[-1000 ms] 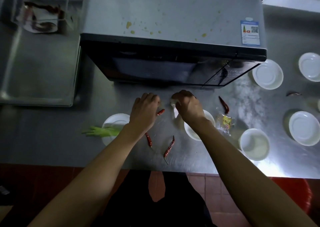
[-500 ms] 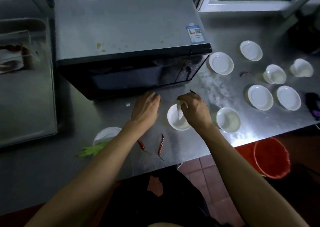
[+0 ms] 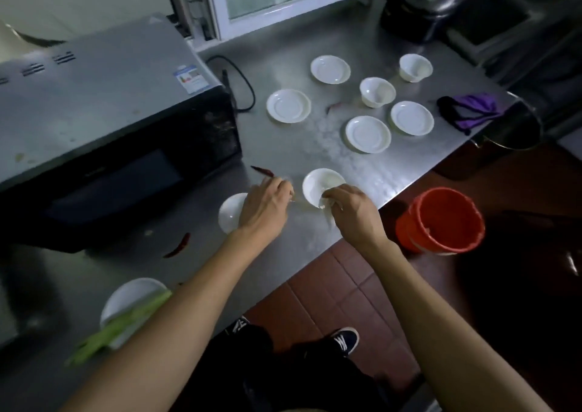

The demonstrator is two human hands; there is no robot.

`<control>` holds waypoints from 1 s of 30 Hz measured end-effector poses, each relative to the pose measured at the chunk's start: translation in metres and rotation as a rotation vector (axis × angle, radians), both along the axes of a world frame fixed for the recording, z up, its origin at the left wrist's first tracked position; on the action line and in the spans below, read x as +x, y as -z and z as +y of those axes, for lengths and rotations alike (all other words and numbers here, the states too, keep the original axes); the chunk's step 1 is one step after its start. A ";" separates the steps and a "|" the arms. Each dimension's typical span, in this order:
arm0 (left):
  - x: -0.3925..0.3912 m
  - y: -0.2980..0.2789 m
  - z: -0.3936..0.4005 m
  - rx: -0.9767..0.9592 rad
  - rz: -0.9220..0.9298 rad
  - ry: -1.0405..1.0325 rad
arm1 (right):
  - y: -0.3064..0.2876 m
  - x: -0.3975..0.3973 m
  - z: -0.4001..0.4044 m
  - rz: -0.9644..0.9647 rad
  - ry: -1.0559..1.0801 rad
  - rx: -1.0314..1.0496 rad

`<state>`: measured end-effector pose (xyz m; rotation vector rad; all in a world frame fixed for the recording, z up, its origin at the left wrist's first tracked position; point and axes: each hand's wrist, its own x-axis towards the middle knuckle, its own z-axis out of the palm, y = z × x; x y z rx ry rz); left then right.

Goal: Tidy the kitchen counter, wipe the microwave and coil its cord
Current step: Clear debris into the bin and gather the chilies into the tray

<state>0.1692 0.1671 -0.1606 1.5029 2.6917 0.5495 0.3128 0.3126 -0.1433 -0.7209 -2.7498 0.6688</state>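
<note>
My left hand hides most of what it carries: fingers curled down, a dried red chili poking out past the knuckles, pinched there as far as I can tell; something pale and shiny at the fingertips is too blurred to name. My right hand is curled round a scrap of white crumpled stuff, paper or wrapper, cannot tell which, held over the near rim of a white bowl. A second white dish is half covered by my left wrist. The microwave sits at the left on the tabletop, its near end cut off by the frame edge and smeared by motion blur; its black cord loops loose behind its right corner, not coiled. One more chili lies in front of the microwave. A white plate with green stalks sits at the near left, blurred. Further right, well apart: four saucers and two cups, a purple cloth at the tabletop's far edge. An orange bucket stands on the floor below the edge. Since half a second ago my view has swung right, bringing cord, window and bucket fully in; both hands have moved right along the tabletop, and the right one now hangs over the bowl that earlier sat beyond it.
</note>
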 end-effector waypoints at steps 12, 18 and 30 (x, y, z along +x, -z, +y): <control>0.183 0.004 0.186 0.020 -0.026 0.352 | -0.002 0.219 0.125 0.127 0.324 -0.052; 0.239 0.006 0.246 0.003 -0.035 0.465 | 0.004 0.293 0.170 0.078 0.484 -0.064; 0.258 0.045 0.368 -0.095 -0.118 0.602 | 0.038 0.317 0.261 -0.039 0.622 -0.133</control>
